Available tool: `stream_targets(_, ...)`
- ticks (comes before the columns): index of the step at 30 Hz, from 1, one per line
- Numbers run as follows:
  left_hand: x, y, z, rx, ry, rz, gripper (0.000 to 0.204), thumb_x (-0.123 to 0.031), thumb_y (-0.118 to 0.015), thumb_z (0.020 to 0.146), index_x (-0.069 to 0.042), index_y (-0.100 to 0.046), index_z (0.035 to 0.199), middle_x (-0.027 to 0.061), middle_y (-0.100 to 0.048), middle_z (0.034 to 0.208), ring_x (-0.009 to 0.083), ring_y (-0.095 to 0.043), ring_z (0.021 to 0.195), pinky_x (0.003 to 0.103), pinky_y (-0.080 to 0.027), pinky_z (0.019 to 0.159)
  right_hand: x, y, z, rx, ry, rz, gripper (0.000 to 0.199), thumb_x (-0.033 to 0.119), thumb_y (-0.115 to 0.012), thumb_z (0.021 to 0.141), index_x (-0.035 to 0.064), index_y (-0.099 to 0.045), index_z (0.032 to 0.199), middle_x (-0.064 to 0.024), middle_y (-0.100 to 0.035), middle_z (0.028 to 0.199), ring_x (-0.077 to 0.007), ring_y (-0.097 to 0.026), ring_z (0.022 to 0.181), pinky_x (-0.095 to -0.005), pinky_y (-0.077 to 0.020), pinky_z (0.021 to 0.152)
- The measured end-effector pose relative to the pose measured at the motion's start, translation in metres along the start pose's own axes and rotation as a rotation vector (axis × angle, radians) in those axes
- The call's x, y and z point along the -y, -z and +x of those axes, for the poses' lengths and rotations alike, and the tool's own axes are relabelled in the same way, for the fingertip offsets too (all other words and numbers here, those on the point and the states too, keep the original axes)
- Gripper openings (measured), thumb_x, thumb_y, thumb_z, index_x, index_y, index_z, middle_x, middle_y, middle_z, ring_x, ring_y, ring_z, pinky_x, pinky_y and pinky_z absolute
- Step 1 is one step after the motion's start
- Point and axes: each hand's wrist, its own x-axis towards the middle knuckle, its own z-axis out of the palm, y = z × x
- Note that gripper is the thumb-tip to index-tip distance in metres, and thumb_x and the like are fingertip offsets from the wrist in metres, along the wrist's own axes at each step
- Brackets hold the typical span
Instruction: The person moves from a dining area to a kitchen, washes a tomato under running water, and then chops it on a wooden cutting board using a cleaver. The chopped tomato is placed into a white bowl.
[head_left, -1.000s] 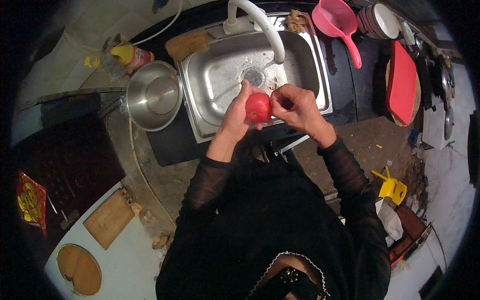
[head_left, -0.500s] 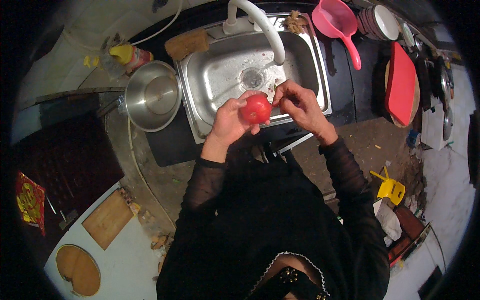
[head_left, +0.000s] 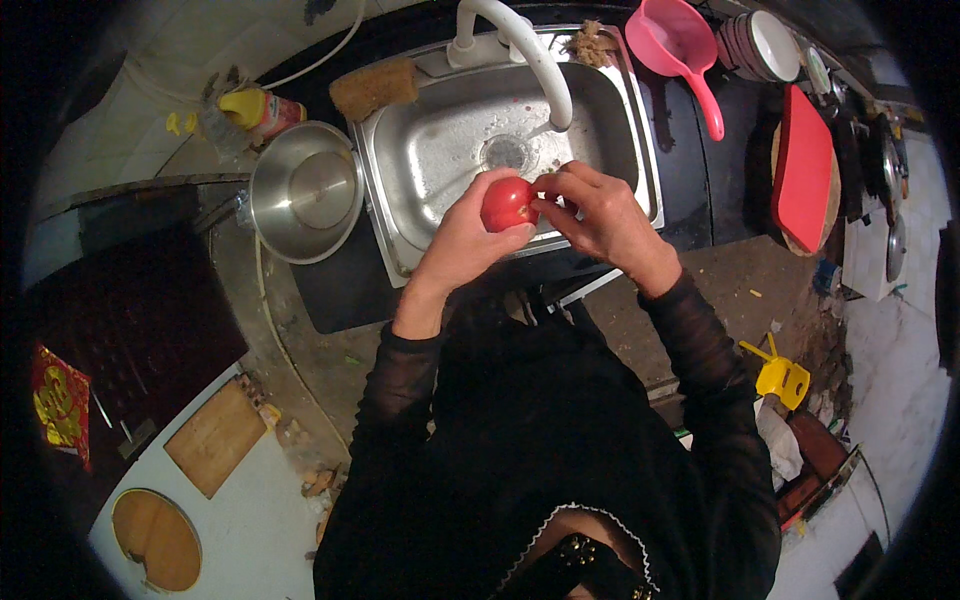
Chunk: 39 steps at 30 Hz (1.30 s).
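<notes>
Black top (head_left: 520, 450), sheer black sleeves (head_left: 690, 330); white wavy neckline trim (head_left: 575, 504), shiny-studded black band (head_left: 578, 553), 5–6 o'clock.

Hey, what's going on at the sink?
A person in black is at a metal sink. The left hand holds a red, tomato-like fruit; the right hand has its fingertips at the fruit's right side. A curved white tap arches over the basin, and a steel bowl is left of the sink.

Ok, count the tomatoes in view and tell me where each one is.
1: a red tomato, held in the left hand at the sink, with the right hand at its right side. Others could be hidden from this view.
</notes>
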Motion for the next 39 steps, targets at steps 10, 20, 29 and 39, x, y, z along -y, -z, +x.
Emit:
stream_targets(10, 0.012, -0.003, 0.006, 0.06, 0.109, 0.076, 0.053, -0.02, -0.074, 0.073, -0.001, -0.057, 0.12, 0.0153, -0.068, 0.103, 0.0254, -0.066, 0.094, 0.036, -0.052, 0.087, -0.001, -0.006, 0.004, 0.167, 0.014, -0.138, 0.018, 0.016, -0.068, 0.082, 0.0025, -0.057, 0.087, -0.0166, -0.058, 0.08, -0.0399, -0.063, 0.071, -0.048, -0.0505, 0.064)
stream_targets(20, 0.005, 0.006, -0.003, 0.26, 0.218, -0.387, 0.05, -0.01, -0.07, 0.079, -0.003, -0.054, 0.126, 0.01, -0.065, 0.095, 0.0151, -0.067, 0.077, 0.025, -0.05, 0.058, -0.004, 0.002, 0.006, 0.102, -0.231, 0.238, 0.015, 0.012, -0.071, 0.077, 0.0004, -0.065, 0.084, -0.0131, -0.061, 0.07, -0.0216, -0.061, 0.062, -0.0327, -0.0494, 0.06)
stream_targets(29, 0.009, 0.012, -0.007, 0.223, 0.206, -0.608, 0.061, -0.005, -0.07, 0.078, -0.005, -0.047, 0.135, 0.0127, -0.062, 0.103, 0.0185, -0.067, 0.076, 0.024, -0.05, 0.056, -0.02, 0.01, 0.009, 0.055, -0.476, 0.594, 0.009, 0.009, -0.063, 0.09, 0.0023, -0.062, 0.095, 0.0008, -0.064, 0.077, -0.0054, -0.056, 0.068, -0.0218, -0.0459, 0.061)
stream_targets(39, 0.014, 0.005, -0.001, 0.026, 0.14, -0.156, 0.051, -0.013, -0.076, 0.076, -0.003, -0.059, 0.122, 0.0069, -0.066, 0.105, 0.0155, -0.063, 0.089, 0.029, -0.052, 0.081, -0.002, -0.003, 0.007, 0.094, -0.124, 0.111, 0.017, 0.017, -0.067, 0.088, 0.0014, -0.063, 0.093, -0.0169, -0.064, 0.078, -0.0367, -0.064, 0.071, -0.0422, -0.0509, 0.062)
